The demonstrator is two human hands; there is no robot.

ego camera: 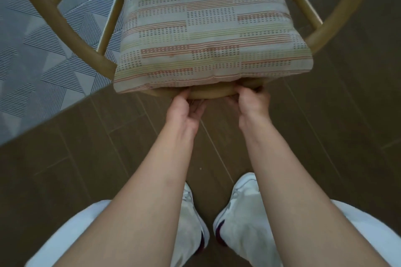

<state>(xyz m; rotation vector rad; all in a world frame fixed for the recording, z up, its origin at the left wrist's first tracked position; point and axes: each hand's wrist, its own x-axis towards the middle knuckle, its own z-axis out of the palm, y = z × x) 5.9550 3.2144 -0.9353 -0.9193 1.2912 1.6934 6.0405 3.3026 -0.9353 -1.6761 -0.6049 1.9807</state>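
A wooden chair point(211, 93) with curved arms stands in front of me, seen from above. A grey seat cushion point(206, 34) with red, green and dotted stripes lies on it and overhangs the front rail. My left hand point(184, 108) grips the front seat rail from below, its thumb on top of the rail and its fingers curled under. My right hand point(252, 102) grips the same rail a little to the right, fingers wrapped under the cushion's edge. The fingertips of both hands are hidden beneath the cushion and rail.
The chair straddles a grey patterned rug point(43, 50) at the left and dark wood-look floor tiles point(347, 115). My two white shoes point(236, 212) stand on the floor just below the chair's front.
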